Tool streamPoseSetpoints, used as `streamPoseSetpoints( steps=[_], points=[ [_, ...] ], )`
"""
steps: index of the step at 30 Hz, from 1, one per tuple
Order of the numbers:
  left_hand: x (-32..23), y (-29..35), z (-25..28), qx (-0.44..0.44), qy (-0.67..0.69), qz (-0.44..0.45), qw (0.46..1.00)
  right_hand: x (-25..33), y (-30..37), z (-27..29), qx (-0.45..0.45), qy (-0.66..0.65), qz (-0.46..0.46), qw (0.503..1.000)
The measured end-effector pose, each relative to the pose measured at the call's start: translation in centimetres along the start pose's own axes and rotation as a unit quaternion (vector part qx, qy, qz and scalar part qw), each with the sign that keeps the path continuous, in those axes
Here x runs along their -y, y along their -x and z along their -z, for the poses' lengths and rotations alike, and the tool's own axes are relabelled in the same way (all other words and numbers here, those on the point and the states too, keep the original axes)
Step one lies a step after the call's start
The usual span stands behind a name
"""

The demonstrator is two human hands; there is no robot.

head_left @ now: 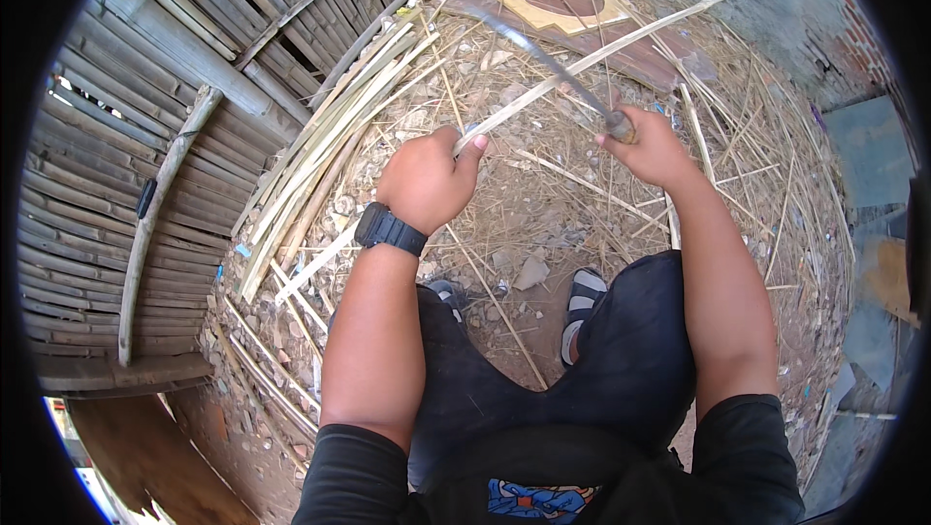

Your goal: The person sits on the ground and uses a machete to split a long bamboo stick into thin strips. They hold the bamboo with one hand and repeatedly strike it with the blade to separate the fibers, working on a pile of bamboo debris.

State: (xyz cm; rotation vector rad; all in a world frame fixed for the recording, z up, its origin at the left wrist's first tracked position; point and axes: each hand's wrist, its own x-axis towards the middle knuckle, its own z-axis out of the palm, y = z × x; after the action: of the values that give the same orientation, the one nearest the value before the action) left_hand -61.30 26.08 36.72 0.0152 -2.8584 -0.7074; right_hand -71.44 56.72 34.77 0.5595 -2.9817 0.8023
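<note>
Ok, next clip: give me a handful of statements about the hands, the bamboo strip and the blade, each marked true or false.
1. The left hand grips a long pale split bamboo strip. True.
2. The right hand holds a red plastic bucket. False: it holds the handle of a long curved metal blade.
3. A black wristwatch sits on the left wrist. True.
4. The blade lies flat on the ground, apart from the strip. False: it is raised and crosses the strip.
5. A bundle of pale bamboo strips lies on the ground to the left. True.
6. Both hands are empty. False: each is closed on something.
</note>
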Motion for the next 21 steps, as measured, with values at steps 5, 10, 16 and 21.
streamPoseSetpoints(
  steps=[5,10,16,21],
  points=[
    [-0.6,0.1,0.1,0.025,0.010,-0.034,0.999,0.6,-0.4,1.1,0.069,-0.032,-0.025,0.997],
    [0.3,-0.3,-0.5,0.055,0.019,0.002,0.998,-2.3,-0.6,-0.2,-0.084,-0.074,-0.068,0.991],
    [0.8,-0.1,-0.4,0.100,0.063,-0.025,0.993,2.7,0.2,0.7,0.093,0.039,0.053,0.993],
    [0.5,-0.2,-0.1,0.079,0.028,-0.025,0.996,-2.7,-1.0,0.2,-0.077,-0.090,-0.103,0.988]
  ],
)
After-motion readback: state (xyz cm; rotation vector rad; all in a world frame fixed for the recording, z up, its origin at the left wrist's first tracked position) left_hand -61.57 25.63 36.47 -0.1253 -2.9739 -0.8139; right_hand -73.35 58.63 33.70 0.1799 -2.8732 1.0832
